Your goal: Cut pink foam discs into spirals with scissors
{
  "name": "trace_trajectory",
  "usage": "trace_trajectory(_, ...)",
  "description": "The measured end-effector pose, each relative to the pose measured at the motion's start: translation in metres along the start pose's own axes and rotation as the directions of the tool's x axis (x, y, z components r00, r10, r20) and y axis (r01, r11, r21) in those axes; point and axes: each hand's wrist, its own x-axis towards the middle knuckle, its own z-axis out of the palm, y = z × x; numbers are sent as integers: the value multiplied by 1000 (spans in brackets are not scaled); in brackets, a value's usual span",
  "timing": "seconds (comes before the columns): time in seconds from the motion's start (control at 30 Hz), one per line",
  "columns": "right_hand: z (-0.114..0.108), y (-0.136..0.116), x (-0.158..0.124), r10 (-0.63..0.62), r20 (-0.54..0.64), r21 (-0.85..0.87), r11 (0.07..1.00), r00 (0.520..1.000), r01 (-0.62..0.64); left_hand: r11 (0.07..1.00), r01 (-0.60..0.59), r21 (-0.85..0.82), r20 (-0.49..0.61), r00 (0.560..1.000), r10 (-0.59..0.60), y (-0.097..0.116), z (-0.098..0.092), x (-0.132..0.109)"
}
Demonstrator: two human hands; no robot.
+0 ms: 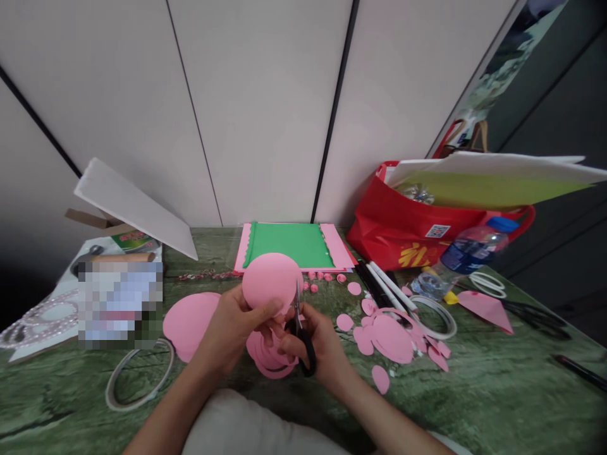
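Observation:
A round pink paper disc (pixel 270 281) is pinched in my left hand (pixel 241 322), thumb on its face. My right hand (pixel 317 341) grips black-handled scissors (pixel 307 354), their blades pointing up along the disc's right edge. Whether the blades are parted is too small to tell. Beneath my hands lie pink paper rings and cut pieces (pixel 270 363). Left of them, partly behind my left forearm, rests a larger pink circle (pixel 187 322). Small pink rolled paper pieces (pixel 328 277) sit in a group behind the disc.
Green and pink sheets (pixel 289 243) lie at the back. Pink scraps (pixel 391 338), tape rolls (pixel 439 316) and pens (pixel 379 284) are on the right, near a bottle (pixel 469 253) and a red bag (pixel 379 221). Another tape roll (pixel 111 385) and a white board (pixel 137 208) are left.

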Motion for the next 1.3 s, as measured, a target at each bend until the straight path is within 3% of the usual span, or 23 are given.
trace_trajectory(0.27,-4,-5,1,-19,52,71,997,998,15,963,-83,257,-8,996,88,1,-1,-1)
trace_trajectory(0.57,-7,4,5,-18,53,88,996,998,13,988,-88,125,-14,996,90,1,-1,-1)
trace_trajectory(0.93,-6,4,5,-46,37,64,997,998,43,991,-86,105,-18,996,89,2,-1,-2)
trace_trajectory(1.3,-6,-3,5,6,-38,54,999,999,-4,992,-95,88,-3,995,95,-1,-5,-1)
